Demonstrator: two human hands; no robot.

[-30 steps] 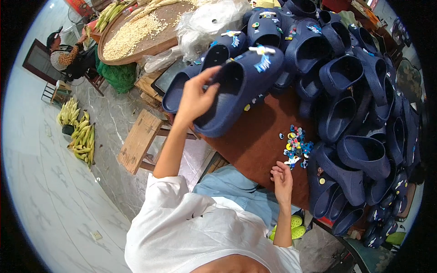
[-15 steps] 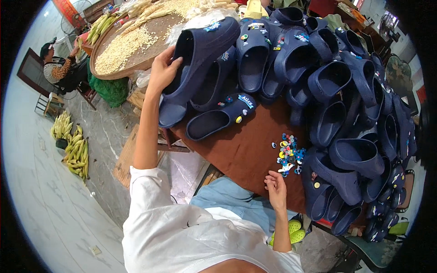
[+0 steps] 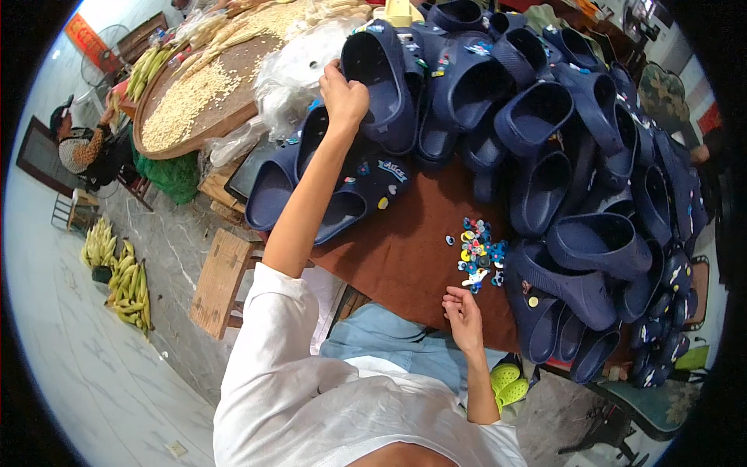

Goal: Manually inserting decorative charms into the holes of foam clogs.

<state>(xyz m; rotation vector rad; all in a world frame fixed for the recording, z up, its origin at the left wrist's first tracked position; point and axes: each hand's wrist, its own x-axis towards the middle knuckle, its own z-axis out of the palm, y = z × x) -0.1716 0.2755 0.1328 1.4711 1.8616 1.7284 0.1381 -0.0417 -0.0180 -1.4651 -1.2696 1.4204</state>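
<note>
Brown desk (image 3: 405, 249) carried heaped navy clogs and a cluster of small colourful shoe charms (image 3: 476, 255). Left hand (image 3: 343, 96) gripped the rim of a navy clog (image 3: 381, 82) at the pile's far left. Right hand (image 3: 464, 317) lay loosely open, empty, on the near desk edge just below the charms.

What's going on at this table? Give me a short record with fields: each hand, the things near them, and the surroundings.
left hand: arm stretched out, gripping the rim of a navy clog on the pile
right hand: open, resting at the edge of the brown table, holding nothing
near right hand: small heap of colourful charms
pile: many navy clogs along the table's far and right sides
surroundings: round tray of grain; yellow corn cobs on the floor
</note>
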